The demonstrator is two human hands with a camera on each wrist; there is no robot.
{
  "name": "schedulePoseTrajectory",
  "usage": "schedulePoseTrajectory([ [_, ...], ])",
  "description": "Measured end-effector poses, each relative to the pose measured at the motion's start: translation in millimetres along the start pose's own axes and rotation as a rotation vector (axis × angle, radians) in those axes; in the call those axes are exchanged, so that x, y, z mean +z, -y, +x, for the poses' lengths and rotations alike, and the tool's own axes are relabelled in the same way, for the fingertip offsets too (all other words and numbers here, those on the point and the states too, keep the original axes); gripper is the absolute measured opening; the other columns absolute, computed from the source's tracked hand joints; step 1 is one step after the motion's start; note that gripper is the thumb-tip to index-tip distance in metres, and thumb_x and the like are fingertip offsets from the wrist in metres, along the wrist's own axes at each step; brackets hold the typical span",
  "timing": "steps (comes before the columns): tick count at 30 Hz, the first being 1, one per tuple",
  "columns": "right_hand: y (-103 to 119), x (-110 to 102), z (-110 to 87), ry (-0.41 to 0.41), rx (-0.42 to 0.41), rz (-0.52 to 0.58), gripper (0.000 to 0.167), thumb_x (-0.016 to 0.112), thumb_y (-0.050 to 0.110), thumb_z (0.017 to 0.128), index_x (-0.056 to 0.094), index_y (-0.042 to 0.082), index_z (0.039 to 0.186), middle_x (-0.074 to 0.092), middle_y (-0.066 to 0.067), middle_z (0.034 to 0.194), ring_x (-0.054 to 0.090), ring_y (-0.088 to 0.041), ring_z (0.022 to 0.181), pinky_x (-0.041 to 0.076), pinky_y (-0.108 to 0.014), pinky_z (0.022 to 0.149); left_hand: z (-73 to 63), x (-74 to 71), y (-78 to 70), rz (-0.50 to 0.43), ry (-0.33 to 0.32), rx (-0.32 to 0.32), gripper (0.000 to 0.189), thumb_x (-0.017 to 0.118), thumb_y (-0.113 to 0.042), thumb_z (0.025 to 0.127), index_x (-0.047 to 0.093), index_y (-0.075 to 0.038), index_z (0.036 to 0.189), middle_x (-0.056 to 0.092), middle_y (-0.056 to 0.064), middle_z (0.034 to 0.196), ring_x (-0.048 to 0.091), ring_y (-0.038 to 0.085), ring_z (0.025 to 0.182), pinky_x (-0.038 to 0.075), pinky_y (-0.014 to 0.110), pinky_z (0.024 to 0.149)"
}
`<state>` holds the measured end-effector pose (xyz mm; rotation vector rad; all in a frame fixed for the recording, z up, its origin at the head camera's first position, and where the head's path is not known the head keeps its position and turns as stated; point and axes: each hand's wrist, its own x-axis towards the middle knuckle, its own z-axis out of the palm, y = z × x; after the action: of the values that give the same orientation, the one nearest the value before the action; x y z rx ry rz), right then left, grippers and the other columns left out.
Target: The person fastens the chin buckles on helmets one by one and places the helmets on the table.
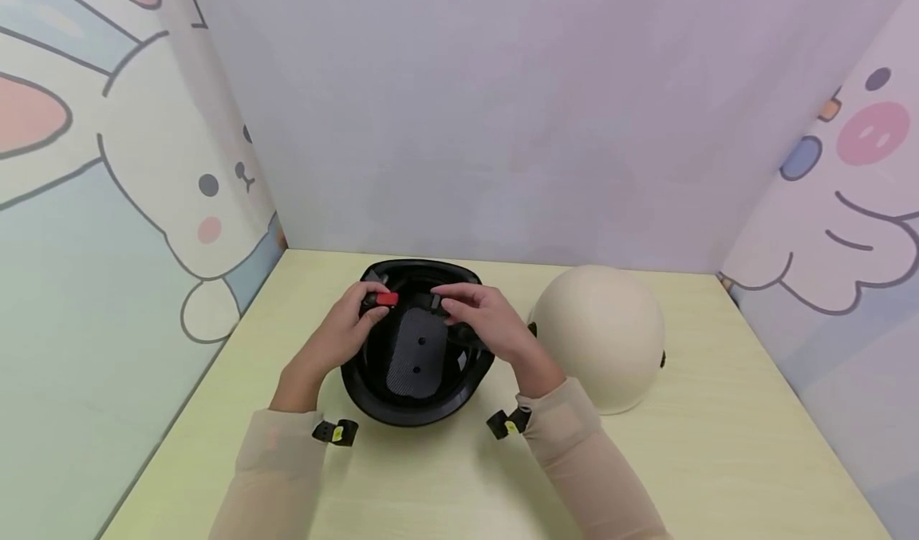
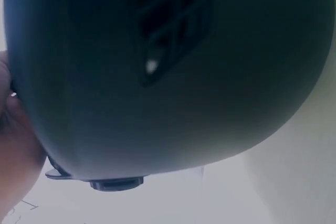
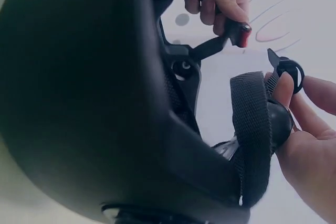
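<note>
A black helmet lies upside down on the table, its dark padded inside facing up. My left hand pinches a red-and-black strap buckle over the far left part of the opening. Across from it, my right hand pinches the black ridged buckle tongue on the other chin strap. A gap separates the two buckle halves. In the left wrist view the helmet's outer shell hides most of the left hand.
A cream helmet sits dome up just right of the black one, close to my right forearm. The pale yellow table ends at a plain back wall, with cartoon-printed panels on both sides.
</note>
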<state>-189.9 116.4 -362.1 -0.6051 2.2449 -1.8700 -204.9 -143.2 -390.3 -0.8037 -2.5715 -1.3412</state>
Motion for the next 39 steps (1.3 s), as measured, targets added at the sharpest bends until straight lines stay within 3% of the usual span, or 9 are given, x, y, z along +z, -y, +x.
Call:
schedulePoseTrajectory([
  [7,-2.2,3.1,11.5,0.081,0.046,0.037,0.033,0.054,0.008,0.100,0.059,-0.003,0.131,0.059,-0.014,0.122,0.064,-0.028,0.090,0.051,-0.036,0.084,-3.3,1.9,-2.4,-0.095,-0.017,-0.028,0.032,0.058,-0.008,0.099,0.049,0.002,0.128,0.053,0.019,0.121,0.050,0.033,0.110,0.039,0.051,0.093],
  [14,-5.7,6.4,14.6,0.077,0.095,0.058,0.032,0.054,0.010,0.101,0.060,0.000,0.131,0.061,-0.012,0.119,0.063,-0.028,0.093,0.050,-0.032,0.081,-3.3,4.2,-5.5,-0.116,-0.025,-0.032,0.031,0.061,-0.009,0.097,0.053,-0.001,0.125,0.056,0.016,0.119,0.050,0.031,0.110,0.039,0.050,0.093],
  [20,-5.6,13.9,15.9,0.058,0.152,0.237,0.033,0.052,0.006,0.101,0.057,-0.007,0.131,0.056,-0.015,0.127,0.062,-0.022,0.091,0.049,-0.031,0.085,-2.4,7.8,-5.0,-0.090,-0.039,-0.016,0.030,0.065,-0.008,0.094,0.056,-0.001,0.122,0.058,0.014,0.118,0.052,0.030,0.109,0.041,0.050,0.093],
  [26,-7.6,21.3,15.3,0.005,0.194,0.373,0.033,0.050,0.002,0.101,0.054,-0.010,0.132,0.055,-0.018,0.131,0.062,-0.018,0.095,0.048,-0.030,0.090,-3.5,10.9,-5.3,-0.064,-0.068,-0.039,0.029,0.066,-0.008,0.094,0.057,-0.001,0.121,0.059,0.015,0.117,0.054,0.029,0.106,0.042,0.050,0.092],
  [32,-10.0,23.0,12.5,0.007,0.155,0.339,0.035,0.054,0.005,0.100,0.055,-0.006,0.133,0.056,-0.016,0.130,0.060,-0.020,0.104,0.044,-0.035,0.096,-4.4,12.0,-6.9,-0.044,-0.092,-0.042,0.029,0.065,-0.012,0.094,0.058,-0.002,0.121,0.060,0.015,0.116,0.055,0.030,0.107,0.042,0.050,0.092],
  [39,-10.6,25.1,10.2,-0.014,0.092,0.132,0.038,0.064,0.010,0.095,0.060,0.003,0.132,0.063,-0.010,0.121,0.059,-0.021,0.109,0.047,-0.037,0.093,-5.5,12.4,-6.5,-0.047,-0.097,-0.036,0.030,0.065,-0.012,0.094,0.058,-0.001,0.121,0.061,0.015,0.116,0.055,0.030,0.107,0.042,0.052,0.093],
])
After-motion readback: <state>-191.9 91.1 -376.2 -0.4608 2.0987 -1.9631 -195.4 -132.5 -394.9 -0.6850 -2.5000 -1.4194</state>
